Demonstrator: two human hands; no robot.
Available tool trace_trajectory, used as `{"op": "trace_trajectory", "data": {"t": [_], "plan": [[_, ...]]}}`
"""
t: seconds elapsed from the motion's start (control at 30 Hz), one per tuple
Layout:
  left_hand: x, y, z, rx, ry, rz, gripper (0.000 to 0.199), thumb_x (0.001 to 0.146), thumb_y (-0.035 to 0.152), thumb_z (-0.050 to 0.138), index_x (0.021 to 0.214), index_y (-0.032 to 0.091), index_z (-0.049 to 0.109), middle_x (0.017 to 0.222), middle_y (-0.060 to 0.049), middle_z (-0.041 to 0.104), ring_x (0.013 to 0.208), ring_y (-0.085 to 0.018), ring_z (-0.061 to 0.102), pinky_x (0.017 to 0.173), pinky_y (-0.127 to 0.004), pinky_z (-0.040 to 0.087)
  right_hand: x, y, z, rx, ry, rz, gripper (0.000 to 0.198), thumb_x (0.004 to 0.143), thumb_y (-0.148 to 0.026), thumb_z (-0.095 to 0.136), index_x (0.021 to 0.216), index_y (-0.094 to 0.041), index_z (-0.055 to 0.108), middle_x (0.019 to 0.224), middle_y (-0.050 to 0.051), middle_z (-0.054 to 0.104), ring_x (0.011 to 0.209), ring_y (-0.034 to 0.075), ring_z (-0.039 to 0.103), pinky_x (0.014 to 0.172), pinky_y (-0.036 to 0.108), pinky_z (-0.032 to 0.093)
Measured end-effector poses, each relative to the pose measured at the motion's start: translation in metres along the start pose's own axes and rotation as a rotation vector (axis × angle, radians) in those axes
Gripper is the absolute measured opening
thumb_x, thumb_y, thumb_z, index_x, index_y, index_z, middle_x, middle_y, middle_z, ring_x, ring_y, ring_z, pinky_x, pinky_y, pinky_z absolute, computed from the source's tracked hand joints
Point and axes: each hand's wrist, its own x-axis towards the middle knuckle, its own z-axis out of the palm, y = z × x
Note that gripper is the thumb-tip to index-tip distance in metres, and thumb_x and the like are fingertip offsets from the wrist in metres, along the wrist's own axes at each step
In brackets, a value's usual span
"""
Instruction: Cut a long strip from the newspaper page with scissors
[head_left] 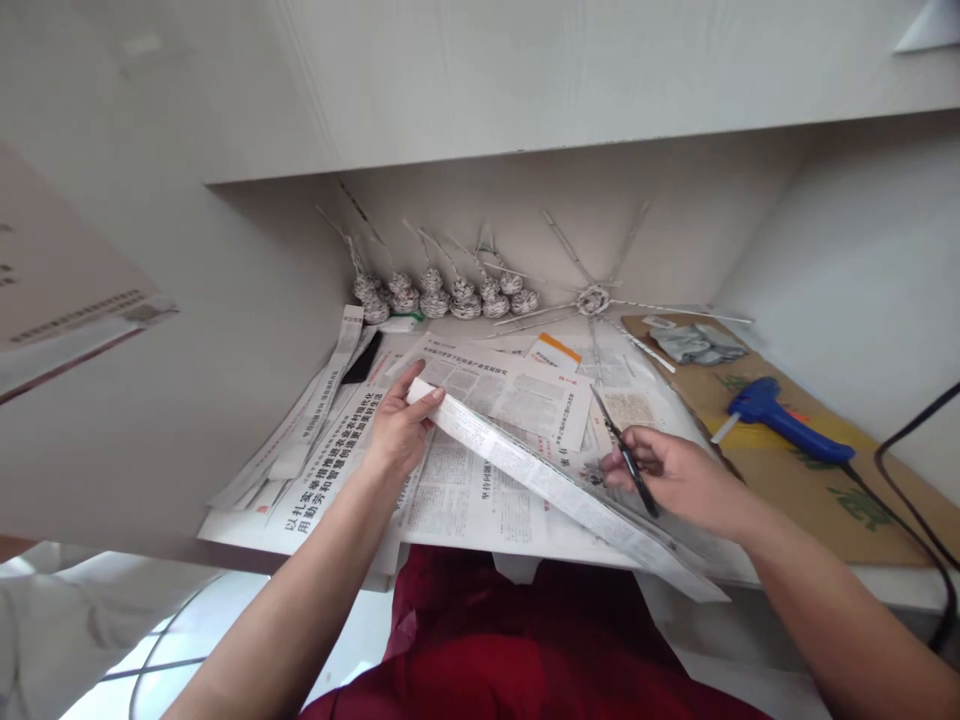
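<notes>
Between the thumb and fingers of my left hand (405, 425) is the upper end of a long folded newspaper strip (525, 460). The strip slants down to the right, past the table's front edge. My right hand (667, 475) is closed around a slim black-handled knife (634, 465), its dark blade pointing up and to the left. The knife is beside the strip's right side; I cannot tell whether they touch. Printed newspaper sheets (450, 500) lie flat beneath both hands.
Several woven paper gourds (465, 298) line the back wall, beside a woven paper piece with radiating sticks (592, 299). Newspaper strips (319, 420) are stacked at left, near a black flat object (363, 358). A blue glue gun (787, 425) and its cord rest on cardboard (817, 510) at right.
</notes>
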Motion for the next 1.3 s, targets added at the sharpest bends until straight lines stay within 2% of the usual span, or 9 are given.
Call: {"op": "trace_trajectory", "data": {"t": [0.17, 0.37, 0.67, 0.8, 0.9, 0.97, 1.07, 1.17, 1.3], "plan": [[0.01, 0.005, 0.004, 0.012, -0.004, 0.035, 0.071, 0.056, 0.014, 0.086, 0.123, 0.021, 0.063, 0.072, 0.004, 0.057, 0.065, -0.01, 0.057, 0.062, -0.022, 0.05, -0.01, -0.015, 0.007, -0.012, -0.069, 0.034, 0.039, 0.061, -0.043, 0.083, 0.083, -0.021, 0.06, 0.09, 0.005, 0.072, 0.089, 0.024, 0.065, 0.075, 0.032, 0.051], [0.028, 0.022, 0.018, -0.018, 0.006, 0.098, 0.067, 0.054, 0.011, 0.085, 0.117, 0.019, 0.065, 0.072, 0.005, 0.06, 0.065, -0.009, 0.057, 0.064, -0.022, 0.048, 0.001, -0.013, 0.025, 0.113, -0.234, 0.058, 0.035, 0.067, -0.036, 0.081, 0.081, -0.021, 0.052, 0.091, 0.003, 0.07, 0.083, 0.018, 0.063, 0.072, 0.029, 0.048], [0.066, 0.043, 0.031, -0.132, 0.107, 0.152, 0.051, 0.063, 0.003, 0.078, 0.11, 0.018, 0.064, 0.076, 0.003, 0.064, 0.063, -0.009, 0.059, 0.066, -0.022, 0.05, 0.022, -0.01, 0.051, 0.26, -0.235, 0.05, 0.032, 0.068, -0.032, 0.083, 0.083, -0.02, 0.058, 0.074, -0.002, 0.059, 0.068, 0.012, 0.055, 0.062, 0.024, 0.045], [0.077, 0.06, 0.044, -0.138, -0.099, 0.048, 0.025, 0.085, 0.03, 0.07, 0.104, 0.016, 0.064, 0.085, -0.004, 0.069, 0.076, -0.015, 0.066, 0.076, -0.028, 0.054, 0.039, -0.016, 0.054, 0.5, -0.243, 0.093, 0.035, 0.064, -0.03, 0.087, 0.085, -0.019, 0.061, 0.071, -0.004, 0.056, 0.063, 0.009, 0.051, 0.056, 0.022, 0.041], [0.078, 0.054, 0.055, -0.127, -0.361, -0.129, 0.059, 0.09, 0.067, 0.044, 0.109, 0.015, 0.065, 0.104, -0.013, 0.07, 0.096, -0.025, 0.068, 0.08, -0.036, 0.056, 0.06, -0.025, 0.062, 0.773, -0.289, 0.142, 0.037, 0.062, -0.028, 0.088, 0.088, -0.02, 0.062, 0.074, -0.004, 0.059, 0.065, 0.011, 0.056, 0.058, 0.023, 0.043], [0.075, 0.036, 0.06, -0.154, -0.496, -0.258, 0.075, 0.086, 0.077, 0.032, 0.114, 0.015, 0.064, 0.11, -0.015, 0.069, 0.101, -0.029, 0.067, 0.078, -0.039, 0.056, 0.076, -0.032, 0.068, 0.877, -0.295, 0.133, 0.039, 0.062, -0.029, 0.088, 0.089, -0.02, 0.062, 0.076, -0.003, 0.062, 0.068, 0.012, 0.059, 0.062, 0.025, 0.046], [0.069, 0.0, 0.059, -0.196, -0.608, -0.394, 0.068, 0.086, 0.071, 0.044, 0.123, 0.016, 0.062, 0.11, -0.013, 0.069, 0.098, -0.026, 0.068, 0.079, -0.038, 0.056, 0.098, -0.04, 0.074, 0.931, -0.254, 0.088, 0.04, 0.06, -0.032, 0.088, 0.086, -0.02, 0.061, 0.073, -0.005, 0.062, 0.066, 0.01, 0.059, 0.064, 0.024, 0.047], [0.066, -0.026, 0.052, -0.24, -0.668, -0.359, 0.056, 0.082, 0.049, 0.069, 0.128, 0.018, 0.06, 0.104, -0.007, 0.069, 0.093, -0.019, 0.068, 0.082, -0.031, 0.055, 0.108, -0.04, 0.077, 0.959, -0.202, 0.08, 0.04, 0.06, -0.033, 0.088, 0.084, -0.019, 0.06, 0.071, -0.006, 0.062, 0.062, 0.008, 0.058, 0.063, 0.022, 0.047], [0.067, -0.032, 0.046, -0.204, -0.644, -0.301, 0.059, 0.072, 0.035, 0.082, 0.125, 0.018, 0.063, 0.086, -0.001, 0.066, 0.078, -0.012, 0.067, 0.06, -0.016, 0.05, 0.109, -0.032, 0.078, 0.925, -0.171, 0.084, 0.037, 0.062, -0.034, 0.088, 0.082, -0.018, 0.06, 0.068, -0.005, 0.063, 0.06, 0.01, 0.059, 0.059, 0.024, 0.047]]}}
